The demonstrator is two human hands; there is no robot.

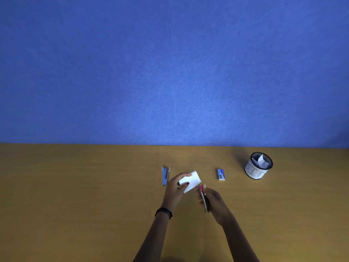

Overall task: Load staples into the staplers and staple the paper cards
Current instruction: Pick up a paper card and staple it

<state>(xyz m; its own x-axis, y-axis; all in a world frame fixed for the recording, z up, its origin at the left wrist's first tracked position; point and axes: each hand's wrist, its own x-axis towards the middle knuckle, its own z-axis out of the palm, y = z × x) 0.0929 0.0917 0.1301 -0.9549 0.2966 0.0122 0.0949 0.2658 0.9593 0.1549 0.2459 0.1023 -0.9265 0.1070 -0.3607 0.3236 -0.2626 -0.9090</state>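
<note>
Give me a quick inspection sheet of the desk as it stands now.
Surface: wooden desk, level.
Job's things: white paper card held above the desk; pink stapler with its nose at the card's lower right corner; blue stapler lying opened out to the left; staple box to the right.
Clutter: bin cup with paper scraps at far right.
Grippers: left hand grips the card; right hand grips the pink stapler.
Cables: nothing seen.
Surroundings: blue wall behind the desk.
</note>
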